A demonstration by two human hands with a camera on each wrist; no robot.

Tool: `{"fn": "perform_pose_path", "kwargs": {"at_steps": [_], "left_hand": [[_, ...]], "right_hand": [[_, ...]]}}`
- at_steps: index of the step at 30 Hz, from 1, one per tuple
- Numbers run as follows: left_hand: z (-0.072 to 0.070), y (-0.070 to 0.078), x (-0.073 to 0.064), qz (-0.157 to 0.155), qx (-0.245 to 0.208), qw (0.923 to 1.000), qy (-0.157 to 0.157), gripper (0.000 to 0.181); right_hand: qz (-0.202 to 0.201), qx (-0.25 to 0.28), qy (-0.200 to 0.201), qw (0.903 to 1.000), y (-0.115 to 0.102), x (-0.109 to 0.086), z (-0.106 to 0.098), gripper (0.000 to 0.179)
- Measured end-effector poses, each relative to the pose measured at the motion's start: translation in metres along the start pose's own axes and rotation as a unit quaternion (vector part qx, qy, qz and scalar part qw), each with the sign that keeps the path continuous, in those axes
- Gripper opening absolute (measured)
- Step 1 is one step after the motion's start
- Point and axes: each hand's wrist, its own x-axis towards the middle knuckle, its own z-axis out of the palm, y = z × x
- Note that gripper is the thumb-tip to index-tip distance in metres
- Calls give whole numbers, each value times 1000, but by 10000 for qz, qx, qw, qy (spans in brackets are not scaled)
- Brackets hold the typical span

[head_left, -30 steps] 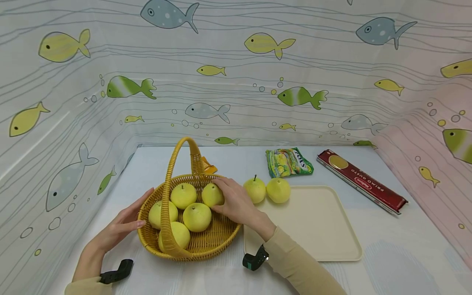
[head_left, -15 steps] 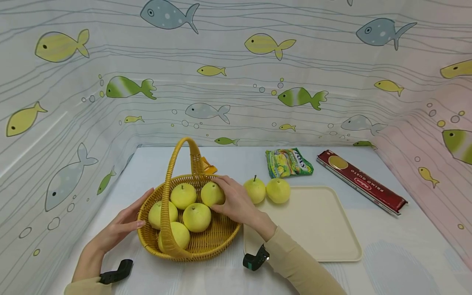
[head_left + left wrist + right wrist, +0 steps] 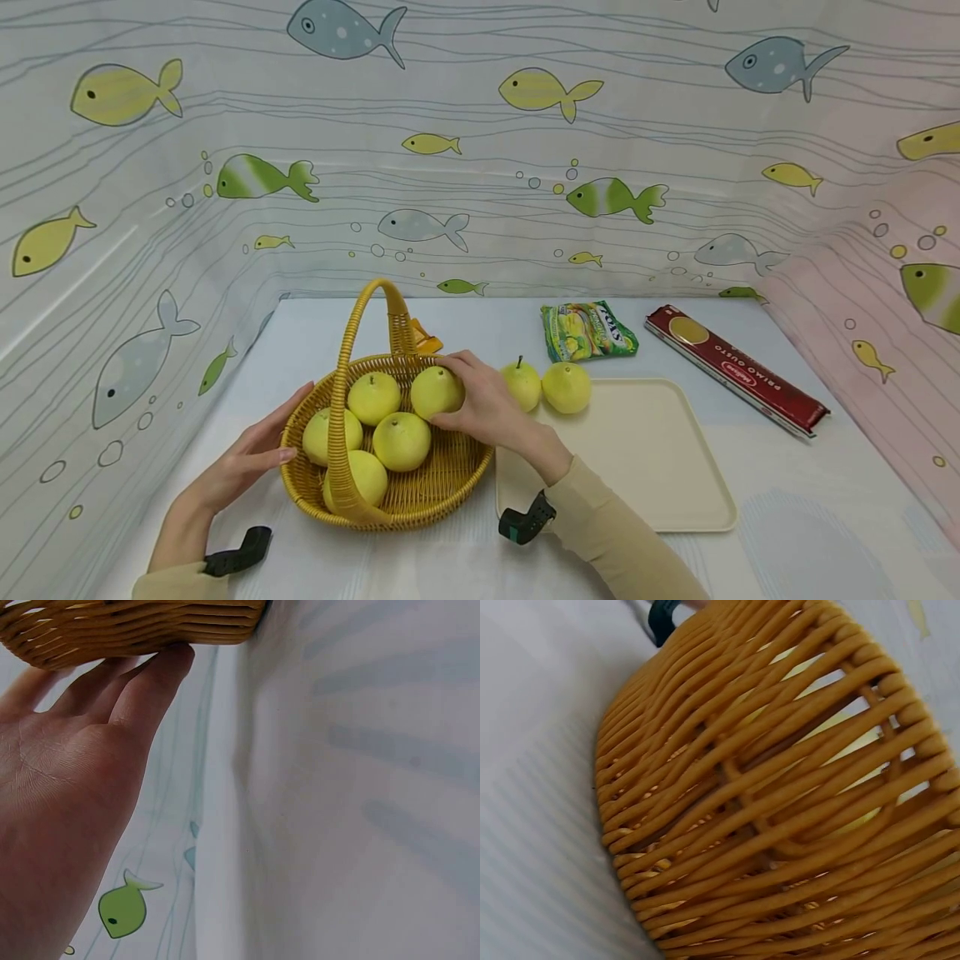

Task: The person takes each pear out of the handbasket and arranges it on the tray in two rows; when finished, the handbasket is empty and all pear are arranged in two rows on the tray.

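Note:
A yellow wicker basket (image 3: 442, 521) with a tall arched handle stands on the table and has several round yellow-green pears (image 3: 401, 442) in it. My right hand (image 3: 487, 404) reaches over its right rim, thumb and fingers round a pear (image 3: 435, 393) at the back right. In the right wrist view the basket's woven wall (image 3: 780, 795) hides that hand's fingers. Along the left rim my left hand (image 3: 243, 462) touches the basket with extended fingers. In the left wrist view, its fingertips (image 3: 176, 664) meet the underside of the basket wall (image 3: 135, 630).
Two more pears (image 3: 566, 387) sit side by side at the back-left edge of a cream tray (image 3: 637, 467). Behind them lies a green candy bag (image 3: 588, 331). A long red spaghetti packet (image 3: 738, 367) lies at the right. An orange item (image 3: 425, 337) is partly hidden behind the basket.
My right hand and the pear in it have shifted slightly to the right, nearer the basket's rim. The left hand and the basket look almost unmoved.

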Motion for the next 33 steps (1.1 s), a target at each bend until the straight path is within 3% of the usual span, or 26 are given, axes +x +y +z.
{"fn": "perform_pose_path", "kwargs": {"at_steps": [11,33], "left_hand": [[0,1,0,-43,25,10000,24,76],[1,0,-1,-46,6,10000,35,77]], "right_hand": [[130,6,-68,9999,-8,-1,-15,71],[-88,281,103,9995,-12,-5,-52,67]]}}
